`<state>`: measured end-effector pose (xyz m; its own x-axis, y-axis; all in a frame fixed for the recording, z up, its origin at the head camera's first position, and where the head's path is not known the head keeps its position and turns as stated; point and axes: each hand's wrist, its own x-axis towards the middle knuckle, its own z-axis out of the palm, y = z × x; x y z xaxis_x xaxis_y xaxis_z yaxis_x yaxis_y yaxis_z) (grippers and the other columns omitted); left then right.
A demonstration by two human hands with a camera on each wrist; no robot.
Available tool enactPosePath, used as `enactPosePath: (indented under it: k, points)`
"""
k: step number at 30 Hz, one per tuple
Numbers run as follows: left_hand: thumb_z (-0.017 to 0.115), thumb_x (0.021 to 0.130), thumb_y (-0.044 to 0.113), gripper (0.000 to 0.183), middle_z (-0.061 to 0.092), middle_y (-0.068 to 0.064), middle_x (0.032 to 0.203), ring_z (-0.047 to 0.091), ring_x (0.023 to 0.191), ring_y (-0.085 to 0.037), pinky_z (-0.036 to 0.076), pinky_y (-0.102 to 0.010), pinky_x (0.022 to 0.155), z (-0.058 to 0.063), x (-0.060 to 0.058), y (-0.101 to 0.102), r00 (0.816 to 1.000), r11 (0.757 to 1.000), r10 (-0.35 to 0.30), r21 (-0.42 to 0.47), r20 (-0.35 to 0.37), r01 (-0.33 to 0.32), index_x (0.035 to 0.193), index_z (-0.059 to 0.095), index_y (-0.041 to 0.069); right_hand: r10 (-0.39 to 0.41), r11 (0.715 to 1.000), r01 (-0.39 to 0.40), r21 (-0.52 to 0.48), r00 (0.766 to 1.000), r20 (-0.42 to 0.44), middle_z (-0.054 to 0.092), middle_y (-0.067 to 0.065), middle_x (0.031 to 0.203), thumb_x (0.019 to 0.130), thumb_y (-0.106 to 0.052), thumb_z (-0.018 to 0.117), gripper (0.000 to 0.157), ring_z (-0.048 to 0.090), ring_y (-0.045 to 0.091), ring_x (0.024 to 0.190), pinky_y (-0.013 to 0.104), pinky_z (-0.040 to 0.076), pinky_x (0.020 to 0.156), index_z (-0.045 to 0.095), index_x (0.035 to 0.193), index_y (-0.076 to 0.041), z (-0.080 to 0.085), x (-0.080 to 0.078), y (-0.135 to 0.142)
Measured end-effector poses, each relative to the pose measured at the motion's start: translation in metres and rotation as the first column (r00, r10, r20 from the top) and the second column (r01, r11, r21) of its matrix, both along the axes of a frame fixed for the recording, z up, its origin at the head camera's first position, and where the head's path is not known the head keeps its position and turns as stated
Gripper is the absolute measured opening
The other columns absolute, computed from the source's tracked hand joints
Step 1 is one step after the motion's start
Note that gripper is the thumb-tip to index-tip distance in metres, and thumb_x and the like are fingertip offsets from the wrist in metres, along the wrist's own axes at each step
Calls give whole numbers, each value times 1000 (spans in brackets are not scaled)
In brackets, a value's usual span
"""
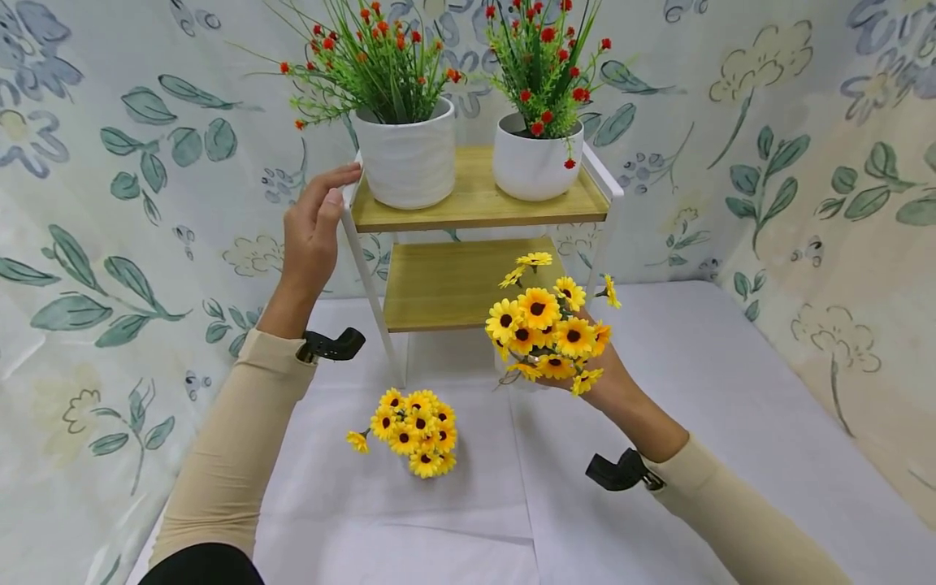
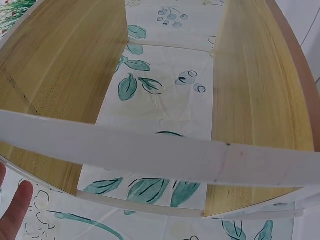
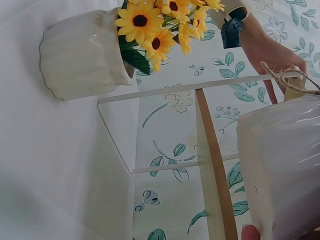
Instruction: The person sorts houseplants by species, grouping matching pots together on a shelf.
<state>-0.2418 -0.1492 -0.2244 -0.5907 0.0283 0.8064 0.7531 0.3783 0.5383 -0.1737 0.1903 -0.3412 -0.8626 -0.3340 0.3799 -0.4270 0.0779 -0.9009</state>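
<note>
My left hand (image 1: 316, 223) rests its fingers on the upper left side of a two-tier stand, whose wooden top shelf (image 1: 478, 183) and lower shelf (image 1: 446, 284) sit in a white frame (image 2: 150, 152). With my right hand (image 1: 601, 366) I hold a white flowerpot (image 3: 280, 165) tied with twine, in front of the lower shelf. Its yellow sunflowers (image 1: 539, 309) hide most of that hand in the head view; a fingertip (image 3: 250, 233) shows against the pot in the right wrist view. A second white pot (image 3: 82, 55) with yellow sunflowers (image 1: 417, 431) stands on the table in front.
On the top shelf stand two white pots, a wider one (image 1: 405, 154) at left and a rounder one (image 1: 537, 162) at right, both with red-flowered greenery. White cloth (image 1: 468, 520) covers the table. Behind hangs a leaf-patterned backdrop (image 1: 183, 162).
</note>
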Motion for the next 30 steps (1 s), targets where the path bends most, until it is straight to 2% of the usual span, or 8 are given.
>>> enactPosePath:
  k: [3, 5, 11, 14, 17, 20, 25, 30]
  points:
    - [34, 93, 20, 46, 56, -22, 132, 46, 131, -24, 30, -29, 110, 1, 0, 0, 1000, 1000, -3, 0, 0, 3, 120, 58, -9, -46, 999, 46, 10, 999, 13, 49, 2, 128, 74, 6, 77, 79, 51, 12, 119, 20, 45, 95, 35, 141, -1, 4, -3, 0]
    - [34, 93, 21, 47, 56, -22, 132, 46, 132, -23, 30, -28, 110, 2, 0, 1, 1000, 1000, -7, 1, 9, 7, 120, 58, -9, -46, 999, 46, 3, 999, 9, 49, 2, 129, 73, 7, 77, 80, 50, 12, 120, 21, 45, 95, 35, 141, -2, 6, -6, -1]
    - [34, 93, 20, 46, 56, -22, 132, 47, 131, -23, 30, -28, 110, 2, -1, 1, 1000, 1000, 4, -10, 6, -4, 121, 58, -9, -60, 998, 60, 10, 996, -63, 53, -1, 132, 73, 2, 79, 78, 51, 12, 122, 22, 44, 97, 42, 140, -10, 10, -16, -5]
    - [34, 93, 20, 46, 56, -21, 132, 47, 131, -21, 30, -28, 110, 2, 0, 0, 1000, 1000, 7, -5, 18, -7, 121, 58, -8, -25, 998, 24, -58, 999, -23, 53, 1, 132, 72, -4, 82, 79, 51, 14, 122, 24, 45, 97, 43, 140, -11, 12, -20, -9]
    - [34, 94, 20, 46, 56, -21, 132, 47, 131, -21, 31, -28, 110, 2, 0, -1, 1000, 1000, 5, -1, 18, -5, 121, 58, -8, -35, 996, 36, -84, 999, 17, 51, 6, 133, 73, -3, 81, 79, 50, 17, 124, 25, 44, 98, 41, 141, -8, 13, -23, -12]
    - [34, 94, 20, 46, 56, -21, 132, 47, 131, -21, 31, -28, 110, 1, 0, -1, 1000, 1000, -2, 5, 16, 2, 121, 58, -8, -92, 995, 92, -45, 996, 2, 51, 6, 131, 74, 0, 79, 76, 50, 16, 121, 23, 43, 100, 41, 139, -7, 17, -24, -13]
    - [35, 94, 17, 44, 57, -23, 130, 47, 130, -25, 32, -29, 109, 1, -1, -2, 1000, 1000, -8, -1, -19, 7, 119, 58, -10, -119, 992, 117, -38, 993, -28, 52, 5, 131, 73, 2, 79, 74, 50, 17, 120, 28, 42, 101, 42, 137, -10, 31, -22, -20]
    - [36, 93, 16, 44, 57, -26, 129, 47, 130, -31, 34, -29, 108, 0, -3, -2, 999, 1000, -18, -17, -48, 17, 119, 58, -12, -168, 986, 168, 0, 986, 17, 52, 3, 129, 76, -4, 78, 70, 50, 16, 118, 30, 41, 102, 43, 136, -12, 37, -23, -23]
